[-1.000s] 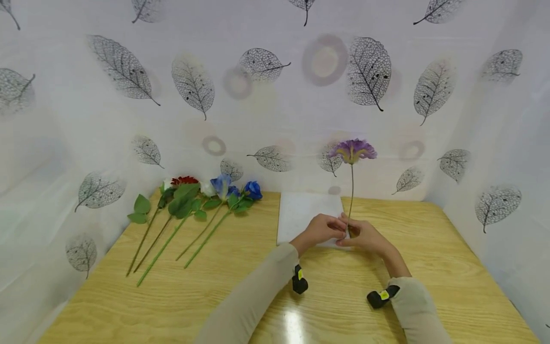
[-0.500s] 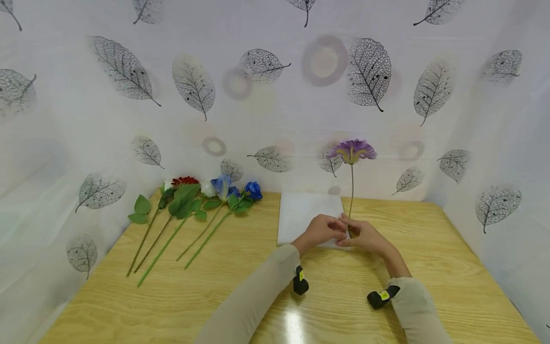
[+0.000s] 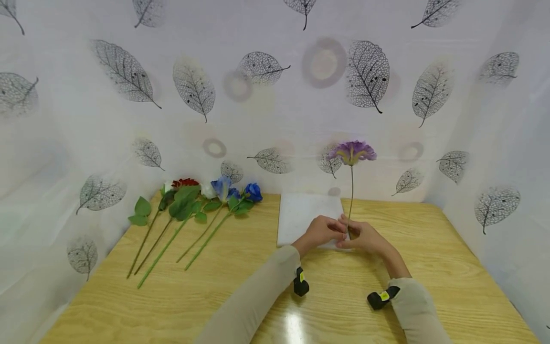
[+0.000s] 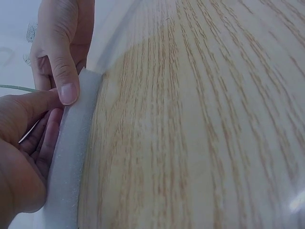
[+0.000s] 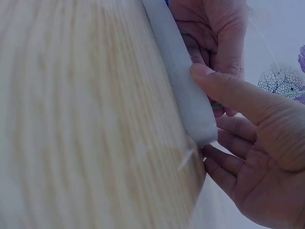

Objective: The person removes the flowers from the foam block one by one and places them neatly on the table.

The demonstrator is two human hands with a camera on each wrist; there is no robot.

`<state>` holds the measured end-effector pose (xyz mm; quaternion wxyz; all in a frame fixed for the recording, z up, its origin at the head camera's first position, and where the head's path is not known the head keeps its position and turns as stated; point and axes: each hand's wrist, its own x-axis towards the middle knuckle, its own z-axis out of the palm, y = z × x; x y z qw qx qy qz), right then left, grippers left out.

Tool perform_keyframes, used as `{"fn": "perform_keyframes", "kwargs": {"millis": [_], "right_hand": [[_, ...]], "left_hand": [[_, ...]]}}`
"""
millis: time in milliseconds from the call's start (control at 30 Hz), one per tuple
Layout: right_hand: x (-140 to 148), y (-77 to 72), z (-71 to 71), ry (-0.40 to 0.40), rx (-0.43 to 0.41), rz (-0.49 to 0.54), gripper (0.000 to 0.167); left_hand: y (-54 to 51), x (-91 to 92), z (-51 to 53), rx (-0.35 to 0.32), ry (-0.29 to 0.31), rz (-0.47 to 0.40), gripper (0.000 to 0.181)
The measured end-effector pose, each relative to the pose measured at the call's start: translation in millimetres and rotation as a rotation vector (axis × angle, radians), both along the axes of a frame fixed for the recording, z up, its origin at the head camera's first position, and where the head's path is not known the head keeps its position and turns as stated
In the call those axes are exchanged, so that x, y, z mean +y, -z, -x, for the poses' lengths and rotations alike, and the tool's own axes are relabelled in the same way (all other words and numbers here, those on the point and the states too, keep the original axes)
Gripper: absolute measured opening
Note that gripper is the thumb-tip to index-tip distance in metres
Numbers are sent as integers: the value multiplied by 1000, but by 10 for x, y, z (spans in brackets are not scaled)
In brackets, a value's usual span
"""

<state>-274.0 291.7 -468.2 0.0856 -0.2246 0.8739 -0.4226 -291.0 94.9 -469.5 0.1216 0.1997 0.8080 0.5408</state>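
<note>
A purple flower (image 3: 352, 152) stands almost upright on a thin stem above the right side of a white foam board (image 3: 302, 212). My left hand (image 3: 322, 231) pinches the stem low down, close to the board; the stem's bottom end is hidden by my fingers. Beside it, my right hand (image 3: 365, 237) holds the board's near right corner. In the right wrist view, the right thumb presses the foam board's front edge (image 5: 183, 81), and the other fingers lie along its side. The left wrist view shows both hands meeting over the foam's thick edge (image 4: 71, 152).
Several loose artificial flowers lie on the wooden table (image 3: 339, 296) at the left, among them a red flower (image 3: 185, 182), a light blue flower (image 3: 222, 187) and a dark blue rose (image 3: 253, 192). A leaf-printed curtain (image 3: 275, 110) hangs behind and on both sides.
</note>
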Motion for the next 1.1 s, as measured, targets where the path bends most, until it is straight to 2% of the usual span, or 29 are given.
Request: {"fn": "perform_keyframes", "kwargs": {"millis": [467, 833, 1100], "right_hand": [[-10, -14, -1, -17, -40, -2, 88], [13, 30, 17, -16, -16, -5, 86], [4, 24, 12, -15, -40, 7, 88]], "left_hand": [[25, 11, 7, -2, -14, -13, 11], [39, 5, 9, -18, -6, -50, 12], [49, -1, 23, -34, -6, -73, 12]]}}
